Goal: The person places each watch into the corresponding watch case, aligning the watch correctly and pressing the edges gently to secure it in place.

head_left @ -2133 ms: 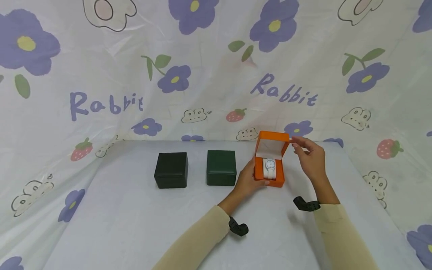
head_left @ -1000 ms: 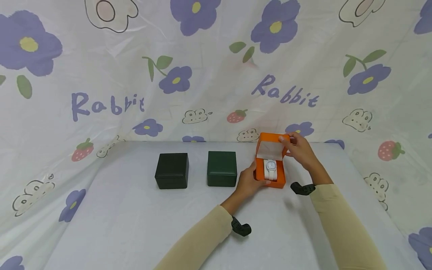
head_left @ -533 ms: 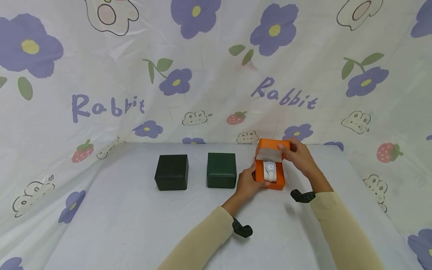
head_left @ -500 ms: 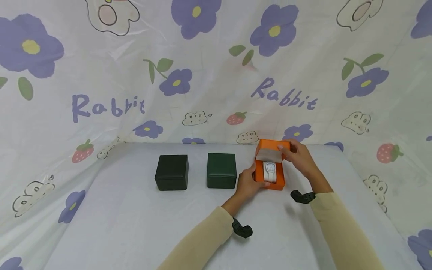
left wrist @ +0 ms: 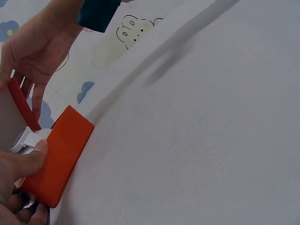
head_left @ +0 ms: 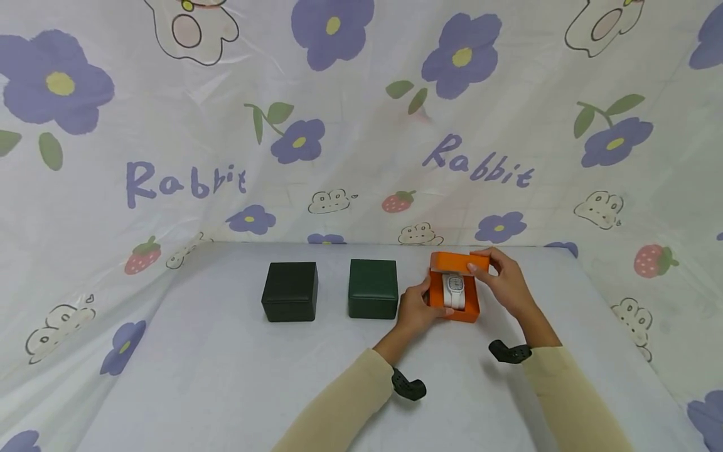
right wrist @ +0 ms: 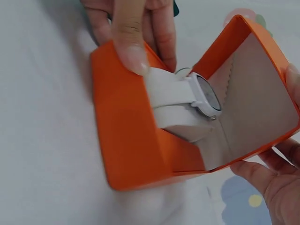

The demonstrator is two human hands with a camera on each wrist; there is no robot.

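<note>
An orange watch box (head_left: 464, 317) stands at the right of the table, its lid (head_left: 446, 261) tilted partway down over the base. Inside, a white watch (head_left: 454, 289) is wrapped round a white cushion; the right wrist view shows the watch face (right wrist: 208, 96) from the side. My left hand (head_left: 416, 312) grips the base from the left, with the thumb (left wrist: 33, 159) over the front rim and fingers at the side. My right hand (head_left: 508, 285) holds the lid at its right edge, thumb on top and fingers behind. The lid's pale lining (right wrist: 258, 98) faces the watch.
Left of the orange box stand a dark green box (head_left: 373, 289) and a blackish box (head_left: 290, 292), both with lids down. A white cloth covers the table (head_left: 226, 376). Behind it hangs a sheet (head_left: 350, 138) printed with flowers and rabbits.
My right hand has come in from the right, taken the lid's edge and tilted it forward and down over the watch. My left hand keeps its grip on the base.
</note>
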